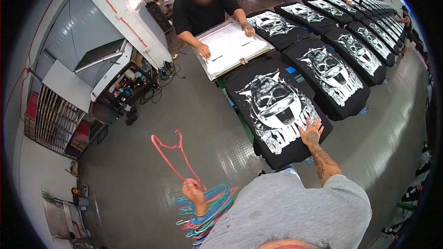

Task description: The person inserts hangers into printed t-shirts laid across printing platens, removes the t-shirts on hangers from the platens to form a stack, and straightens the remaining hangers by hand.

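Note:
My left hand [194, 191] is closed around a red clothes hanger [159, 145], held out over the floor with its hook pointing away from me. Many more hangers [214, 212] in blue, green and red hang about my left forearm. With fingers spread, my right hand [312, 132] lies flat on the nearest black T-shirt [279, 115], at the lower right of its white skull print. That shirt is laid flat on a board at the near end of the row.
Across the table, a person in black holds a framed printing screen [233, 48] by its edges. Several printed black shirts [333, 71] run in two rows toward the back, where other people stand. A shelving rack [50, 115] and a cluttered cart [131, 80] are at the left.

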`<action>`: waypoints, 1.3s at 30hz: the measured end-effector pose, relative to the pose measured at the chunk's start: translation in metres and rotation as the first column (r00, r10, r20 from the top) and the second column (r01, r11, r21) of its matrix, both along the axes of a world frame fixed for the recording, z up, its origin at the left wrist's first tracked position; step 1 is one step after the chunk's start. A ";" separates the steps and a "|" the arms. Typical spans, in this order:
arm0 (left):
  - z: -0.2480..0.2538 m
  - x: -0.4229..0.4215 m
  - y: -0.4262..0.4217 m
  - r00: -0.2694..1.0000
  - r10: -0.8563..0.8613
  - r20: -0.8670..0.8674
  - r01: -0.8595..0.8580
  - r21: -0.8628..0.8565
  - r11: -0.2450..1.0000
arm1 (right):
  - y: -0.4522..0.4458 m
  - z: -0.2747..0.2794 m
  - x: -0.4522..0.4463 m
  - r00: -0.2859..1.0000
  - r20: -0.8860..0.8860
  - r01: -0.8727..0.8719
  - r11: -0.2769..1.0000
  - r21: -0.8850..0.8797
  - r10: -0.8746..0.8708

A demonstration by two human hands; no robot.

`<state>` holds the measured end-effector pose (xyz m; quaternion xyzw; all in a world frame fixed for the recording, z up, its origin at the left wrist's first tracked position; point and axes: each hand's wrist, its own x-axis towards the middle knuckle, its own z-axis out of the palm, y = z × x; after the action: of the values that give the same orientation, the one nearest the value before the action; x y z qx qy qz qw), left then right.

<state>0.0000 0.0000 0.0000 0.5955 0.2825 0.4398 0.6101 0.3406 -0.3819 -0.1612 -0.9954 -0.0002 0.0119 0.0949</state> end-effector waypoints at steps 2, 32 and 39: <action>-0.005 -0.009 -0.017 0.996 -0.033 -0.087 0.036 0.042 0.998 | -0.016 0.002 -0.014 1.000 0.010 0.004 1.000 -0.016 -0.004; -0.015 0.044 0.023 0.947 -0.207 -0.247 0.213 -0.001 0.977 | 0.130 0.004 -0.044 0.968 -0.045 -0.246 0.969 0.031 0.247; -0.020 0.048 0.020 0.918 -0.266 -0.294 0.278 -0.002 0.961 | 0.133 0.006 -0.045 0.970 0.057 -0.240 0.969 0.060 0.237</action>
<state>0.0477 0.0203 -0.0197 0.6994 0.2749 0.2636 0.6048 0.2959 -0.2493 -0.1553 -0.9845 -0.1227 -0.0014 0.1257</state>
